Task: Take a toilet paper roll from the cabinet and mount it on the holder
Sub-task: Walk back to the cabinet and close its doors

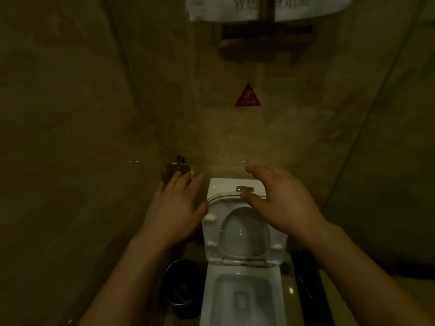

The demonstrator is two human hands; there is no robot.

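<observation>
The left hand (175, 205), open and empty, reaches to the metal holder (178, 170) on the wall. The holder looks bare, though dim. The right hand (280, 198) hovers open and empty over the toilet tank (223, 187).

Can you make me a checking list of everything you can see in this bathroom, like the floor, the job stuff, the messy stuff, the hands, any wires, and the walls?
Surface: toilet, seat and lid raised against the tank; floor mostly hidden and dark.
Job's things: metal holder on the left wall, seemingly with no roll on it; no toilet paper roll or cabinet seen.
Clutter: dark bin left of the toilet, contents unclear.
Grips: left hand open, fingertips at the holder; right hand open and empty over the tank.
Cables: nothing seen.
Surroundings: tiled walls, red triangle sign, wooden shelf, white towel above.
</observation>
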